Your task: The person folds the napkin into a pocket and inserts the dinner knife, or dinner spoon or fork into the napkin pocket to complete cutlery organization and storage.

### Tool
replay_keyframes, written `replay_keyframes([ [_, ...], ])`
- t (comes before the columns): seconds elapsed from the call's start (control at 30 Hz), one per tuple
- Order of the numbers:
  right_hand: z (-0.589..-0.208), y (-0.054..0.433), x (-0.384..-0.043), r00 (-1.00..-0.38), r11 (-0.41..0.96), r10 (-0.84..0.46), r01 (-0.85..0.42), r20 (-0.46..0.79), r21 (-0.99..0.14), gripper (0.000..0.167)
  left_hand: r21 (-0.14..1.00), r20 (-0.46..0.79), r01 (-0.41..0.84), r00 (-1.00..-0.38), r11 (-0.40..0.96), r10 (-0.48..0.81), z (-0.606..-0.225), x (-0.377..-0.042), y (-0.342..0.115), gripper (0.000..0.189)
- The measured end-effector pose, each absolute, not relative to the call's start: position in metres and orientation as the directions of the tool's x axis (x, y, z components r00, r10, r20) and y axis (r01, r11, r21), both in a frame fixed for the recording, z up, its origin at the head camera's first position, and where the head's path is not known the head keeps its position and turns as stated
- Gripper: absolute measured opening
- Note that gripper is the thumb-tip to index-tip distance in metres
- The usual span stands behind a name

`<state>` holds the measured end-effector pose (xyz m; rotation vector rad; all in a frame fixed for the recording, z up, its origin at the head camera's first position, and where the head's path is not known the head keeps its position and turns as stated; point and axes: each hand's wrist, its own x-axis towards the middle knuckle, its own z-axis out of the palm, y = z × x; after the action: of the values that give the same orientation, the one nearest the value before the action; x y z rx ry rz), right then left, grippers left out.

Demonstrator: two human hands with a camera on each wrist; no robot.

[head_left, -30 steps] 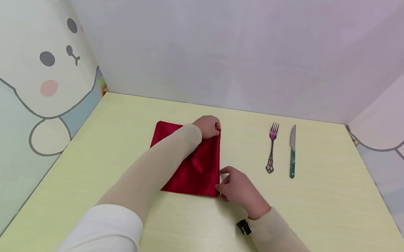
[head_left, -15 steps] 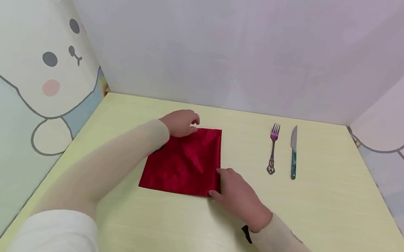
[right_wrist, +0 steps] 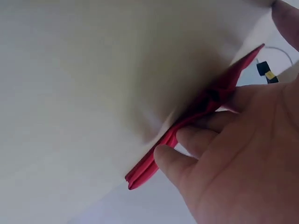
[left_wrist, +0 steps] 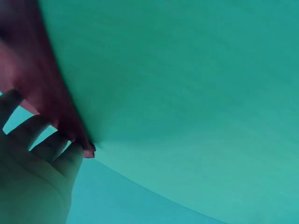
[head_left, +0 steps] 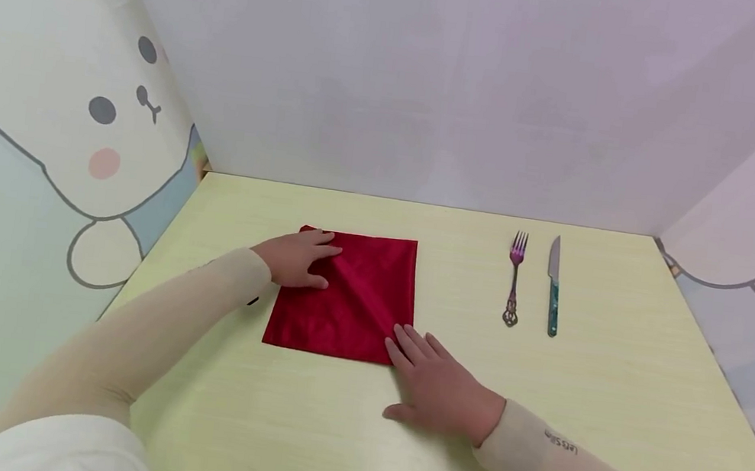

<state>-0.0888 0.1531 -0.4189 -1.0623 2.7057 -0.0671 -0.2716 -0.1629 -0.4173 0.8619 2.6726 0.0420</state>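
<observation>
A red satin cloth napkin (head_left: 343, 301), folded into a square, lies flat on the table with a slanting ridge across its middle. My left hand (head_left: 295, 256) rests on its far left corner, fingers spread and straight. On the near right corner lie the straight fingertips of my right hand (head_left: 440, 388), the thumb out over the bare table. In the left wrist view, the left fingers touch the napkin's edge (left_wrist: 51, 102). The right wrist view shows layered folds along the napkin's edge (right_wrist: 154, 163) beneath the fingertips of the right hand (right_wrist: 243, 149).
To the right of the napkin, a fork (head_left: 514, 277) with purplish tines and an ornate handle lies on the pale yellow table (head_left: 302, 427). Beside it is a knife (head_left: 554, 288) with a green handle. Printed curtains (head_left: 433, 95) stand around the table's back and sides.
My left hand has moved left from the napkin's far right corner to its far left corner and flattened there. The right hand's fingers have straightened onto the near right corner.
</observation>
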Motion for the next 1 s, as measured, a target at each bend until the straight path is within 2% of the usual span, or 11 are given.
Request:
replay_keyframes([
  [0.27, -0.419, 0.157, -0.086, -0.683, 0.705, -0.702, -0.706, -0.199, -0.063, 0.098, 0.153, -0.310, 0.552, -0.761, 0.820, 0.570, -0.421, -0.275, -0.172, 0.094],
  [0.47, -0.420, 0.159, -0.085, -0.668, 0.692, -0.715, -0.719, -0.207, -0.069, 0.097, 0.168, -0.310, 0.526, -0.775, 0.834, 0.551, -0.423, -0.279, -0.178, 0.103],
  [1.0, -0.428, 0.166, -0.087, -0.664, 0.688, -0.716, -0.724, -0.216, -0.052, 0.098, 0.205, -0.325, 0.505, -0.773, 0.839, 0.545, -0.426, -0.273, -0.178, 0.104],
])
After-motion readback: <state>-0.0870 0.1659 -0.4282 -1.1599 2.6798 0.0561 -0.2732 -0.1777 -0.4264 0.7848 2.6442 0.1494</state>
